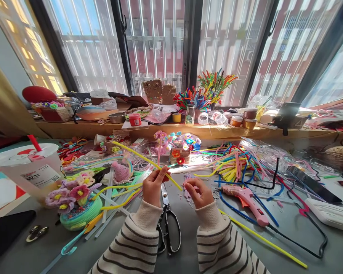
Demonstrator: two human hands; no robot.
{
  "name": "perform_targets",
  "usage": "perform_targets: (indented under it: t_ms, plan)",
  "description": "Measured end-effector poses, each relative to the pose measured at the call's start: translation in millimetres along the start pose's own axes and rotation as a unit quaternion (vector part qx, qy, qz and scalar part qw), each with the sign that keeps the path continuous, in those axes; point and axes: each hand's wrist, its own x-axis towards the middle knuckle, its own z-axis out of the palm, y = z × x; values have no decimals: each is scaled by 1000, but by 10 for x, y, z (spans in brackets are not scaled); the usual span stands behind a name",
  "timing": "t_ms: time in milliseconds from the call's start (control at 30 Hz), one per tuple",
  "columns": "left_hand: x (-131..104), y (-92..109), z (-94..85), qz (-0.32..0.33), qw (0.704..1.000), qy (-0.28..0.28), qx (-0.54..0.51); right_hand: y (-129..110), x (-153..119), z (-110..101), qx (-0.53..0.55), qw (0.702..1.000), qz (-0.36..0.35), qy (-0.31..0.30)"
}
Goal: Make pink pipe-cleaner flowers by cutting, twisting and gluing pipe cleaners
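A yellow pipe cleaner [137, 154] is pinched between the thumb and fingers of my left hand [154, 186]. Its long part slants up to the left, and a short end points down to the right. Just right of that end, my right hand [199, 193] has its thumb and fingertips drawn together; what they hold, if anything, is too small to make out. Black-handled scissors [167, 217] lie on the table below and between my hands. Pinkish-purple fluffy scraps [187, 195] lie behind my right hand.
A pink glue gun [246, 199] with a black cord lies to the right, near a loose yellow pipe cleaner [270, 239]. On the left stand a drink cup [40, 171] and crocheted flowers [71, 194]. Bundled pipe cleaners [234, 165] and a flower basket [179, 155] sit behind.
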Motion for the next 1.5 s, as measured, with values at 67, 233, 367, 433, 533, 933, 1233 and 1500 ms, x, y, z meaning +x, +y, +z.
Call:
perform_targets:
  t_ms: [67, 233, 367, 433, 533, 933, 1233, 1500]
  plan:
    - [-1, -26, 6, -9, 1000, 0, -12, -16, -14, 34, 31, 999, 18, -29]
    - [-32, -105, 24, -28, 998, -44, -21, -22, -24, 50, 19, 999, 31, -10]
    - [-90, -168, 47, -41, 989, -139, 15, -2, -14, 29, 55, 996, 69, 11]
    - [-110, -189, 56, -39, 988, -147, 22, 6, -8, 25, 94, 991, 92, 15]
    - [-124, -201, 63, -54, 988, -142, 20, 12, 6, 26, 179, 974, 138, 33]
    - [-169, -160, 75, -89, 969, -218, 73, 37, 52, 35, 426, 867, 252, 58]
    - [-163, -180, 48, -29, 978, -182, 97, 60, 61, 34, 428, 854, 285, 76]
    - [-184, -175, 32, 105, 946, -174, 251, 91, 29, 58, 293, 923, 232, 88]
